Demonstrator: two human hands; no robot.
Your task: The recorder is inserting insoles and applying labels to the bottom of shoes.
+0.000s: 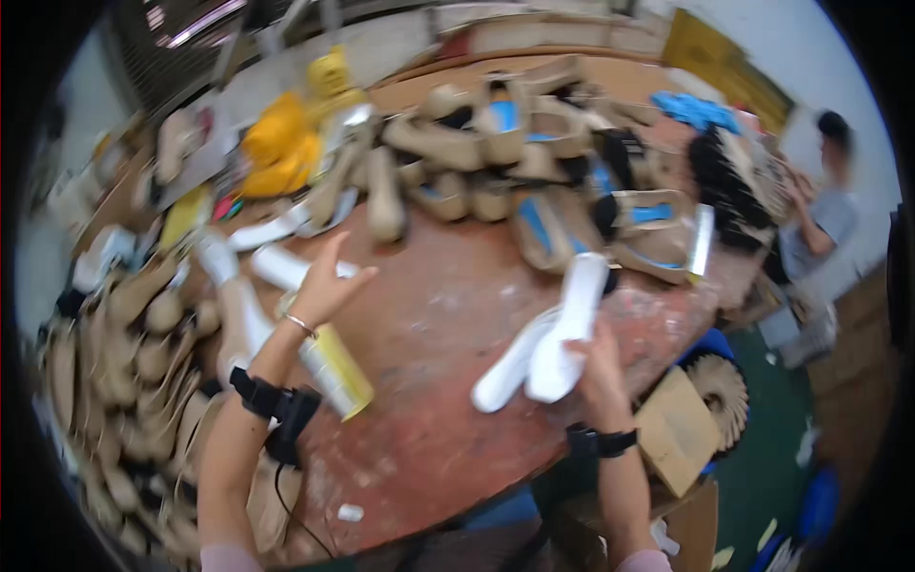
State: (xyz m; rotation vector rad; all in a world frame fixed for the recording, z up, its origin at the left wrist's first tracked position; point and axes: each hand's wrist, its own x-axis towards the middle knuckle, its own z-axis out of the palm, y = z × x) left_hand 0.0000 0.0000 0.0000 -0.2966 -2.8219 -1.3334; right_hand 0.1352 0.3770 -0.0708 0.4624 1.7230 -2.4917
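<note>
My right hand point(599, 370) is closed on the heel-side edge of a white insole point(570, 324), its thumb on the upper face. A second white insole point(513, 367) is beside it on the left, partly overlapped; I cannot tell whether the hand holds this one too. My left hand point(329, 286) has its thumb and fingers apart, over the left part of the table. Behind it lies another white insole point(278, 267), partly covered by the hand. Just below the left wrist is a yellow-and-silver can point(335, 372). Both wrists wear black straps.
Beige shoes point(477, 143) with black and blue insides are heaped along the back of the reddish table point(438, 305). More beige shoes point(143, 353) crowd the left. Yellow wrapping point(286, 143) sits back left. A person point(824, 214) works at far right. A cardboard box point(677, 429) stands lower right.
</note>
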